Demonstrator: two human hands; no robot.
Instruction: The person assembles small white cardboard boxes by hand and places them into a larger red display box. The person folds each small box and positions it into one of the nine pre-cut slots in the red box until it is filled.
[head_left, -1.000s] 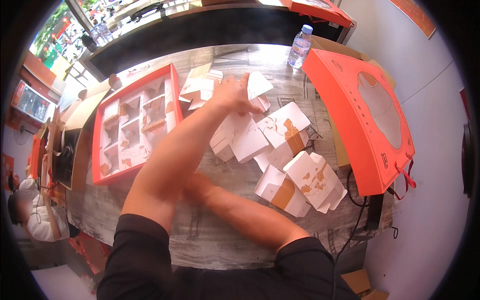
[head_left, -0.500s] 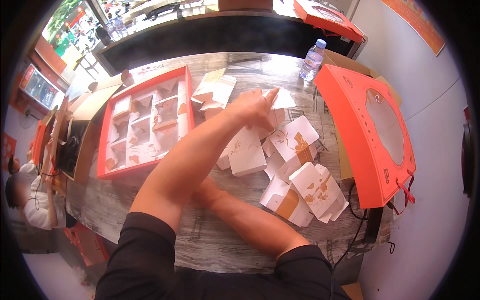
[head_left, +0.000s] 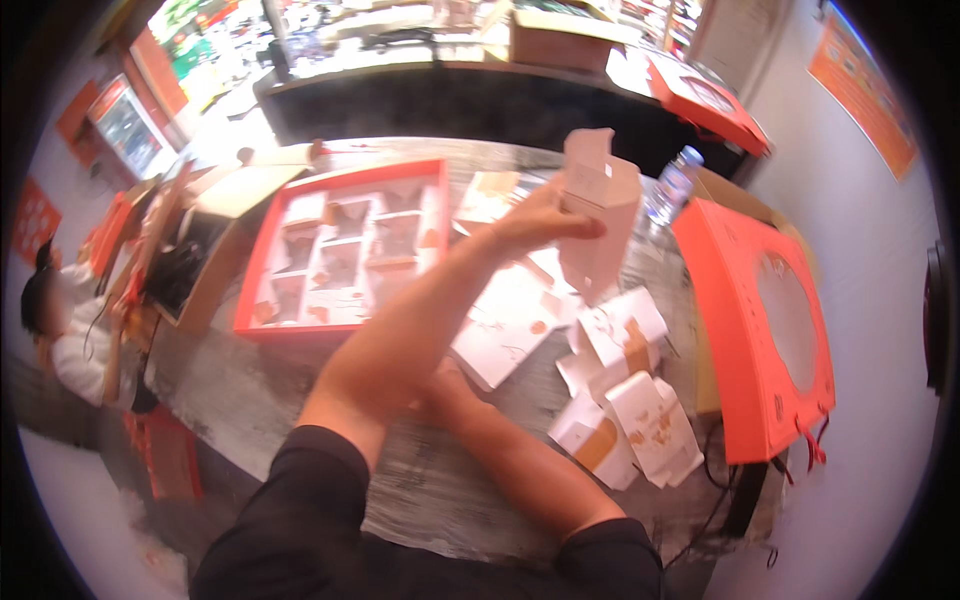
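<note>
My left hand grips a small white carton from its left side, thumb across the near face. The carton stands upright above the table, its top flaps raised. My right hand rests low over the table, beneath my left forearm, which hides its fingers. Beyond it lies a larger white carton with a faint gold print. Right of that, several white-and-gold cartons lie loosely together, some with flaps out. Another pale carton sits behind my left wrist.
A red-rimmed box with white compartments stands at the left. At the right a red windowed lid leans near cardboard and a water bottle. An open cardboard box is at far left, beside another person.
My left hand has lifted the carton off the pile and up to the right. The head view has shifted, and my right hand stays low under the left forearm.
</note>
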